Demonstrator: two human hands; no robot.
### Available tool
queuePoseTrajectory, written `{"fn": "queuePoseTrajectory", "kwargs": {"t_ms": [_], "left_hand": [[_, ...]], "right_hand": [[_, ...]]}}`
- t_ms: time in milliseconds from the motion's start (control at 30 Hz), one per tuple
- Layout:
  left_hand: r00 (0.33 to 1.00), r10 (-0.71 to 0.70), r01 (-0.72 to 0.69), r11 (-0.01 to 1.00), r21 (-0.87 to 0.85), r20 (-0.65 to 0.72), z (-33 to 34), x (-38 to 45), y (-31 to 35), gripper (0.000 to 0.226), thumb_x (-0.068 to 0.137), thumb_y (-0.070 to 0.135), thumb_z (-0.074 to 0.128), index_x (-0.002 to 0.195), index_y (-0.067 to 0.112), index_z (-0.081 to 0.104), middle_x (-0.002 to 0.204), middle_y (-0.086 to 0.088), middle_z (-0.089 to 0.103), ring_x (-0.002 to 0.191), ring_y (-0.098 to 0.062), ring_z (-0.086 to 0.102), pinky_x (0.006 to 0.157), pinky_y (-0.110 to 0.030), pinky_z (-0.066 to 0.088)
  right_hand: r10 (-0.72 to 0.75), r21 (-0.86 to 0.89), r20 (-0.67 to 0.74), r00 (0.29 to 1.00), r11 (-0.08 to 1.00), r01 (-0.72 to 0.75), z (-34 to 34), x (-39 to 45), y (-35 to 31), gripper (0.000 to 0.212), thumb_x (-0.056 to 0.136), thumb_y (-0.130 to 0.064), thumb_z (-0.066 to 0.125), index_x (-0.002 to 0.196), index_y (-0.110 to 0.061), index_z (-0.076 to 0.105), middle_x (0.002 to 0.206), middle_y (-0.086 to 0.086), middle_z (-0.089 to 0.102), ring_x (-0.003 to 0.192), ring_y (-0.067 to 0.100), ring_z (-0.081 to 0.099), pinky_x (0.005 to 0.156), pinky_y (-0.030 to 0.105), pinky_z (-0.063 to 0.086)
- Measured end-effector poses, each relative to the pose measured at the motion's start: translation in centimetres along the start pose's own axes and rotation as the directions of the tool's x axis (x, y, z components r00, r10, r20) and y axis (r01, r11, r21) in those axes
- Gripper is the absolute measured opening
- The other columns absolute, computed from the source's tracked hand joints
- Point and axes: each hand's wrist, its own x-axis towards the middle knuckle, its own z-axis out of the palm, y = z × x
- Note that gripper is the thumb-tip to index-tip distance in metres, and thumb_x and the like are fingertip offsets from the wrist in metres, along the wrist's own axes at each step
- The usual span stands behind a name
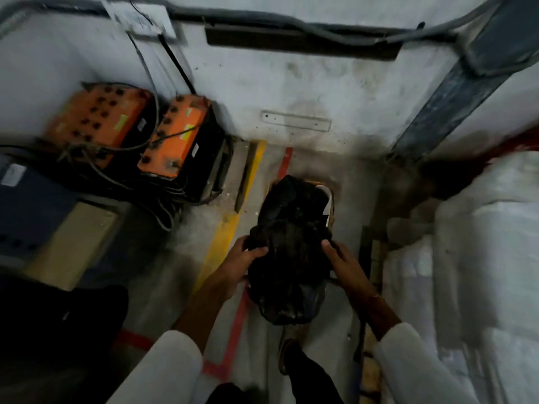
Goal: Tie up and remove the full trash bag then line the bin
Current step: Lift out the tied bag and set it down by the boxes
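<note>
Crumpled black plastic trash bag (287, 252) sits bulging over the bin on the floor, my left hand (243, 265) gripping its left side, right hand (344, 262) flat on the right; looks soft, slippery, so gather the loose top.

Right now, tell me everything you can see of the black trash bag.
The black trash bag is thin, crinkled plastic, bulging and bunched into folds at the middle. It stands lengthwise on the grey floor between a yellow stripe and white sacks. The left hand grips a gathered fold on its left side; the right hand lies against its right side, fingers fairly straight. A white edge shows at its far end. No knot is visible.
</note>
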Motion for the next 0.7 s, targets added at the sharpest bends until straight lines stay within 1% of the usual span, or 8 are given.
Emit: {"fn": "queuePoseTrajectory", "kwargs": {"t_ms": [67, 133, 267, 433, 500, 567, 633, 700], "left_hand": [[0.999, 0.033, -0.033, 0.999, -0.036, -0.016, 1.3, 4.3, 1.4, 0.06, 0.091, 0.018, 0.064, 0.143, 0.021, 0.037, 0.138, 0.004, 0.045, 0.111, -0.019, 0.051, 0.087, -0.037, 0.045], [0.998, 0.057, -0.059, 0.997, -0.047, -0.04, 2.1, 9.1, 2.3, 0.061, 0.091, 0.01, 0.062, 0.144, 0.021, 0.035, 0.135, 0.006, 0.043, 0.111, -0.017, 0.049, 0.087, -0.035, 0.045], [0.996, 0.077, -0.078, 0.996, -0.035, -0.033, 3.3, 18.9, 1.6, 0.058, 0.091, 0.002, 0.057, 0.143, 0.016, 0.036, 0.137, 0.0, 0.044, 0.117, -0.022, 0.048, 0.094, -0.039, 0.045], [0.998, -0.018, 0.005, 0.976, -0.217, -0.059, 4.7, 29.2, -1.9, 0.033, 0.088, 0.016, 0.064, 0.119, 0.021, 0.053, 0.131, -0.005, 0.054, 0.124, -0.026, 0.052, 0.097, -0.047, 0.045], [0.996, 0.019, -0.027, 0.994, -0.105, -0.083, 5.1, 32.3, -3.8, 0.052, 0.081, 0.031, 0.073, 0.127, 0.023, 0.048, 0.139, -0.005, 0.05, 0.128, -0.025, 0.05, 0.104, -0.049, 0.044], [0.993, 0.104, -0.093, 0.978, 0.185, -0.051, 5.6, 34.3, -5.3, 0.076, 0.079, 0.04, 0.074, 0.143, 0.024, 0.035, 0.15, -0.005, 0.039, 0.136, -0.025, 0.041, 0.11, -0.049, 0.038], [0.988, 0.153, -0.138, 0.92, 0.367, -0.01, 5.9, 35.6, -6.2, 0.082, 0.086, 0.038, 0.067, 0.152, 0.022, 0.021, 0.157, -0.005, 0.027, 0.143, -0.024, 0.029, 0.115, -0.045, 0.031], [0.985, 0.175, -0.154, 0.9, 0.407, -0.014, 5.9, 36.6, -6.6, 0.079, 0.09, 0.035, 0.063, 0.153, 0.019, 0.017, 0.159, -0.005, 0.024, 0.145, -0.024, 0.026, 0.116, -0.044, 0.028]], "right_hand": [[-0.011, 0.037, -0.018, 1.0, 0.999, 0.012, -0.9, 4.8, -1.2, 0.021, 0.087, -0.06, 0.052, 0.103, -0.049, 0.059, 0.112, -0.018, 0.064, 0.106, 0.005, 0.06, 0.1, 0.044, 0.049], [-0.017, 0.06, -0.038, 0.999, 0.998, 0.019, -1.6, 9.8, -1.4, 0.019, 0.089, -0.057, 0.051, 0.105, -0.05, 0.058, 0.112, -0.017, 0.065, 0.106, 0.006, 0.061, 0.098, 0.044, 0.05], [0.007, 0.021, -0.079, 0.997, 1.0, -0.006, -2.2, 19.5, 0.9, 0.057, 0.079, -0.069, 0.053, 0.122, -0.033, 0.055, 0.123, -0.003, 0.064, 0.112, 0.017, 0.06, 0.101, 0.049, 0.049], [0.035, -0.027, -0.213, 0.976, 0.999, -0.041, -2.5, 28.9, 7.1, 0.082, 0.06, -0.087, 0.055, 0.116, -0.027, 0.054, 0.115, 0.0, 0.065, 0.108, 0.02, 0.063, 0.095, 0.051, 0.052], [0.002, -0.063, -0.244, 0.97, 0.998, -0.018, -2.1, 31.0, 8.8, 0.075, 0.071, -0.076, 0.058, 0.123, -0.022, 0.052, 0.117, -0.001, 0.063, 0.11, 0.02, 0.062, 0.097, 0.047, 0.051], [-0.046, -0.101, -0.259, 0.965, 0.995, 0.02, -1.4, 32.4, 10.3, 0.061, 0.086, -0.054, 0.059, 0.132, -0.018, 0.046, 0.123, 0.0, 0.058, 0.116, 0.019, 0.057, 0.101, 0.038, 0.048], [-0.099, -0.158, -0.246, 0.964, 0.986, 0.061, -0.6, 33.4, 11.4, 0.059, 0.09, -0.046, 0.059, 0.137, -0.016, 0.041, 0.132, 0.003, 0.055, 0.121, 0.017, 0.053, 0.103, 0.032, 0.044], [-0.127, -0.183, -0.228, 0.965, 0.979, 0.086, 0.1, 34.3, 12.2, 0.059, 0.092, -0.041, 0.059, 0.14, -0.013, 0.04, 0.137, 0.005, 0.052, 0.125, 0.017, 0.051, 0.105, 0.03, 0.041]]}}
